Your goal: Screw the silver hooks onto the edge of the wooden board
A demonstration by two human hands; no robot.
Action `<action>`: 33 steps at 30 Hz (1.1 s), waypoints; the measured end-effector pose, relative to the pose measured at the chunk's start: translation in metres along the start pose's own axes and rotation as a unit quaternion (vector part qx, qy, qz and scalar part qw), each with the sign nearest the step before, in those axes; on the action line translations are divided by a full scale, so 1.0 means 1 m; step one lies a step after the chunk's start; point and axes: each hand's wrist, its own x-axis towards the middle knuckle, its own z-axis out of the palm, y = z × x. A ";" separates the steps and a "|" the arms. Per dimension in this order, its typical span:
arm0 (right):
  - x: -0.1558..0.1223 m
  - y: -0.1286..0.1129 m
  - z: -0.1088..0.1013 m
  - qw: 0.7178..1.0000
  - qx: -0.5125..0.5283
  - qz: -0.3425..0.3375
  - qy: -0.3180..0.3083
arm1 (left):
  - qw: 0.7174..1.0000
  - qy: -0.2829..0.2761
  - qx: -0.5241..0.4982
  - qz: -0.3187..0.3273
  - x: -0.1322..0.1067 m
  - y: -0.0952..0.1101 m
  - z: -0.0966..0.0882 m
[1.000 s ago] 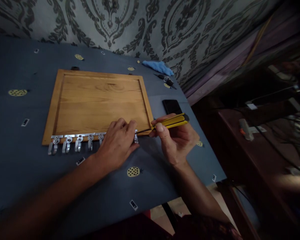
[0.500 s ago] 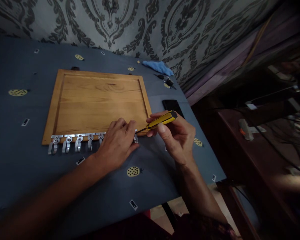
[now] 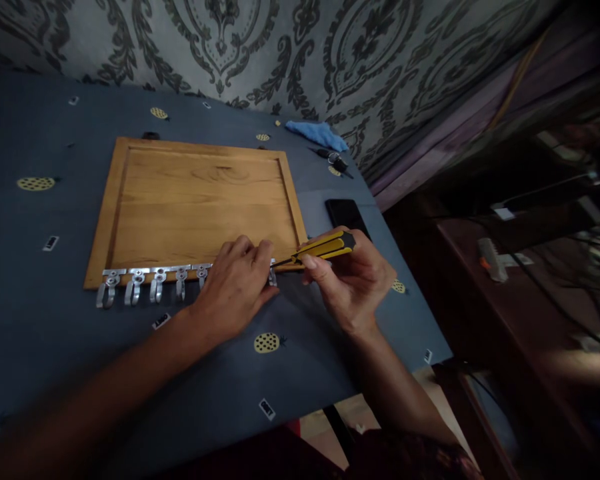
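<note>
screwdriver (image 3: 325, 245), yellow and black, lies slantwise in the right hand (image 3: 354, 288), fingers closed around its handle; shaft points left to the last hook at the right end of the metal hooks (image 3: 159, 285). whether the tip sits in a screw: cannot tell. left hand (image 3: 236, 288) lies over the near edge of the wooden board (image 3: 205, 207), covering the middle hooks, thumb out beside the end hook; fingertips hidden, so cannot tell if it grips or only presses. hands apart, near each other.

handling, my guess: screwdriver light and stiff, best held by the ridged handle; board rigid, fairly light, best steadied by its raised frame; hooks hard, smooth, maybe slippery.

around: board flat on the table (image 3: 215, 407). phone (image 3: 349, 217) just beyond the right hand, partly hidden, could crowd the knuckles. keys (image 3: 336, 161) and blue cloth (image 3: 317, 135) far right, out of the way.
</note>
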 end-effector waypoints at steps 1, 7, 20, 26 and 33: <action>-0.001 0.000 0.001 1.000 -0.011 -0.012 0.009 | 1.000 -0.001 -0.001 -0.002 0.000 0.000 0.000; 0.001 -0.005 0.002 0.987 0.003 -0.104 0.124 | 1.000 -0.003 -0.002 0.004 0.000 -0.001 -0.001; -0.002 -0.001 -0.001 0.997 -0.060 -0.044 0.024 | 1.000 -0.006 -0.001 0.001 0.000 0.000 -0.001; -0.001 0.002 -0.002 0.998 -0.020 -0.063 0.002 | 1.000 -0.008 -0.006 -0.003 0.000 0.000 -0.002; 0.001 -0.002 -0.005 0.994 0.060 -0.070 -0.063 | 1.000 -0.012 -0.007 -0.008 0.000 0.001 -0.003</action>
